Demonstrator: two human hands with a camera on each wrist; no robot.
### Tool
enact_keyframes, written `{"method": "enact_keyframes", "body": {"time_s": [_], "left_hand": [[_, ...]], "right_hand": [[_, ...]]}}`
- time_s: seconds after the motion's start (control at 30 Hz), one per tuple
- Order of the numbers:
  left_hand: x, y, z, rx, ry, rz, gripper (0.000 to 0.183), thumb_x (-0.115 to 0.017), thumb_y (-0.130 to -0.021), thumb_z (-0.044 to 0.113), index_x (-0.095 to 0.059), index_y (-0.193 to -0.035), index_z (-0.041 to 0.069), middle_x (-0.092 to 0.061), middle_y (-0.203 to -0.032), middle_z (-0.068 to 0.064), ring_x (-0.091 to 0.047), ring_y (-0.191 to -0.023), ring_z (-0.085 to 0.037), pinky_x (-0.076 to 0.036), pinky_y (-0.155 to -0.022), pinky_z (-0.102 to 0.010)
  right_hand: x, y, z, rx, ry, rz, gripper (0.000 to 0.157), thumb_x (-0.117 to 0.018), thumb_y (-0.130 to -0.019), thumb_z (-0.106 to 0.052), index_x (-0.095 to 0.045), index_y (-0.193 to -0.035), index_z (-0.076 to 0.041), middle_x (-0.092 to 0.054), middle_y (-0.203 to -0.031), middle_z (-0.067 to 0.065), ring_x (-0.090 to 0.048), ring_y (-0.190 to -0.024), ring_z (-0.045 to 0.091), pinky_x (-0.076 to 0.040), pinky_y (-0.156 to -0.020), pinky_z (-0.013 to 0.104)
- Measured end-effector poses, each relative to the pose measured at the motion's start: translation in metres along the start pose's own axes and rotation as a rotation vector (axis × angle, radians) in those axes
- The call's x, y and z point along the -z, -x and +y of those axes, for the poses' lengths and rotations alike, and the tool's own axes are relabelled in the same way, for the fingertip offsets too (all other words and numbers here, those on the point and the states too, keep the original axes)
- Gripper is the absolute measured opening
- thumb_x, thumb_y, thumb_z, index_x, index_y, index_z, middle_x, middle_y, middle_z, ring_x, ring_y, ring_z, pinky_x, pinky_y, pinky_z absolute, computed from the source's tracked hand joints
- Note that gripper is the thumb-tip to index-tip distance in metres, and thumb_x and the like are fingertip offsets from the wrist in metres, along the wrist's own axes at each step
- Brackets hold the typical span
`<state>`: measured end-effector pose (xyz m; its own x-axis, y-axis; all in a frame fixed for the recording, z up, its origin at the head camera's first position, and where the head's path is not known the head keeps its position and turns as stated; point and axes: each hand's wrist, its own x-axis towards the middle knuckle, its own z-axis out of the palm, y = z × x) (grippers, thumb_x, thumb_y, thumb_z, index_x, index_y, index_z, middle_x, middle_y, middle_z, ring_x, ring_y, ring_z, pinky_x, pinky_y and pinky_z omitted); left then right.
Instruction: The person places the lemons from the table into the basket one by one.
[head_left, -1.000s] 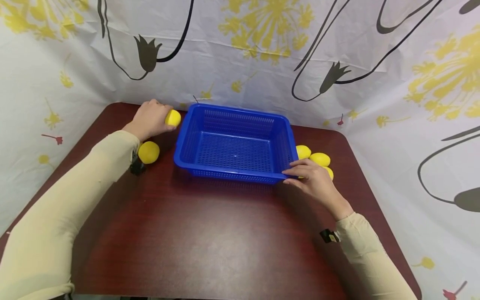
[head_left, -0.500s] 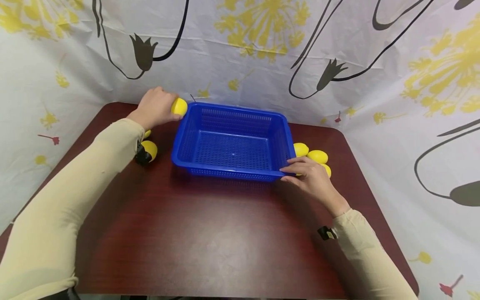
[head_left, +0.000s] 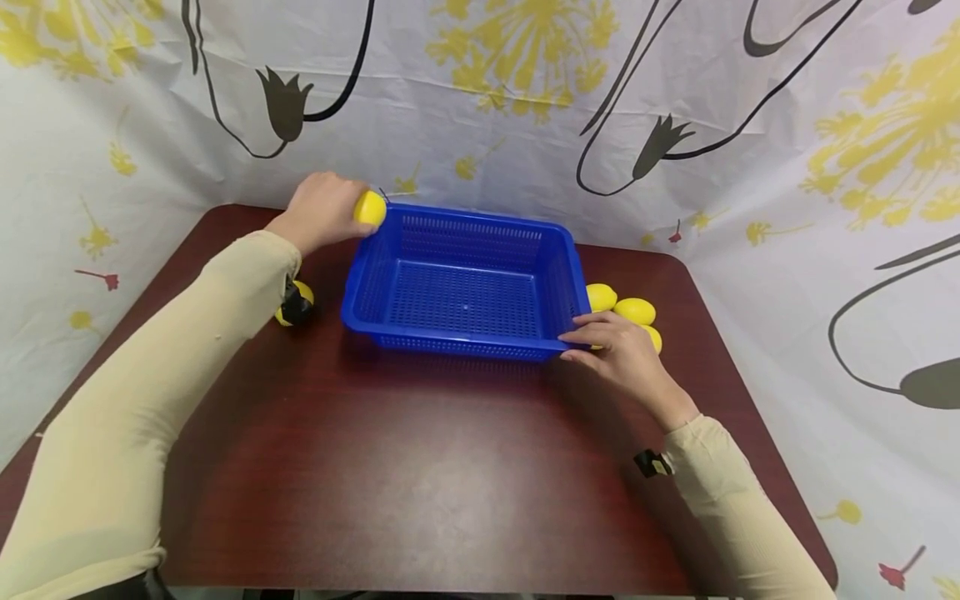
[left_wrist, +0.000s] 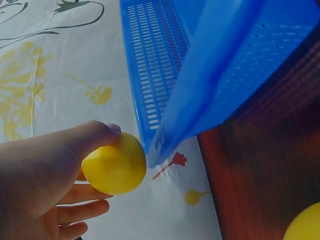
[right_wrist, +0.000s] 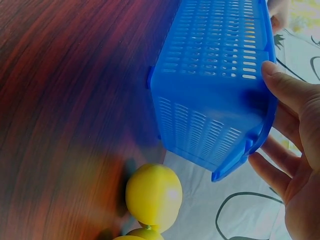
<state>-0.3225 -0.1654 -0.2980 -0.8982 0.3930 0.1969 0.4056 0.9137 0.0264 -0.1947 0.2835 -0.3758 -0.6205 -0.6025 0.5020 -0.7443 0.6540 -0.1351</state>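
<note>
My left hand [head_left: 324, 208] holds a yellow lemon [head_left: 371, 208] between thumb and fingers, at the back left corner of a blue plastic basket [head_left: 465, 338]. In the left wrist view the thumb lies over the top of that lemon [left_wrist: 115, 167], right by the basket's rim. My right hand [head_left: 626, 354] grips the basket's front right corner. Seen from the right wrist, its thumb presses one side of the rim [right_wrist: 270, 112] and the fingers reach round the other. The basket's slotted floor [head_left: 465, 292] shows bare.
Several lemons [head_left: 634, 312] lie right of the basket, partly behind my right hand. Another lemon [head_left: 303, 292] sits on the left under my left wrist, mostly covered by a black strap device [head_left: 296, 306]. A patterned white sheet [head_left: 450, 108] hangs behind the brown table [head_left: 420, 467].
My left hand has lifted the lemon and carried it right, up to the basket's back left corner. The right hand keeps its grip on the basket's front right corner.
</note>
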Motion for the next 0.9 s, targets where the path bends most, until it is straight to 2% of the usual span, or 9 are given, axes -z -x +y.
{"method": "enact_keyframes", "body": {"time_s": [0.2, 0.4, 0.67, 0.9], "left_hand": [[0.004, -0.01, 0.009, -0.02, 0.001, -0.009, 0.047, -0.069, -0.086, 0.041, -0.063, -0.108, 0.0, -0.068, -0.09, -0.018, -0.059, -0.079, -0.035, -0.047, -0.066, -0.046], [0.007, -0.023, 0.023, -0.042, 0.009, 0.006, 0.039, -0.067, -0.085, 0.04, -0.062, -0.099, 0.003, -0.065, -0.084, -0.015, -0.057, -0.074, -0.033, -0.044, -0.061, -0.043], [0.006, -0.045, 0.051, -0.075, 0.017, 0.006, 0.041, -0.067, -0.085, 0.04, -0.063, -0.103, 0.004, -0.066, -0.089, -0.015, -0.059, -0.078, -0.033, -0.048, -0.065, -0.046], [0.002, -0.071, 0.081, -0.106, 0.009, -0.041, 0.042, -0.066, -0.085, 0.044, -0.063, -0.104, 0.006, -0.065, -0.09, -0.011, -0.057, -0.08, -0.029, -0.048, -0.067, -0.043]], "right_hand": [[0.001, 0.0, -0.001, -0.013, 0.013, -0.012, 0.035, -0.089, -0.068, -0.023, -0.08, -0.1, -0.012, -0.079, -0.093, 0.005, -0.071, -0.1, 0.027, -0.059, -0.08, 0.042], [0.001, -0.001, -0.001, -0.027, 0.013, -0.031, 0.035, -0.089, -0.067, -0.02, -0.08, -0.1, -0.012, -0.079, -0.093, 0.005, -0.071, -0.101, 0.026, -0.059, -0.081, 0.041], [0.003, -0.001, -0.001, -0.051, 0.022, -0.046, 0.033, -0.088, -0.07, -0.027, -0.08, -0.099, -0.013, -0.079, -0.093, 0.005, -0.071, -0.1, 0.026, -0.059, -0.081, 0.042], [0.006, -0.004, -0.002, -0.07, 0.026, -0.063, 0.034, -0.089, -0.069, -0.028, -0.08, -0.099, -0.013, -0.079, -0.093, 0.005, -0.071, -0.1, 0.025, -0.059, -0.079, 0.041]]}}
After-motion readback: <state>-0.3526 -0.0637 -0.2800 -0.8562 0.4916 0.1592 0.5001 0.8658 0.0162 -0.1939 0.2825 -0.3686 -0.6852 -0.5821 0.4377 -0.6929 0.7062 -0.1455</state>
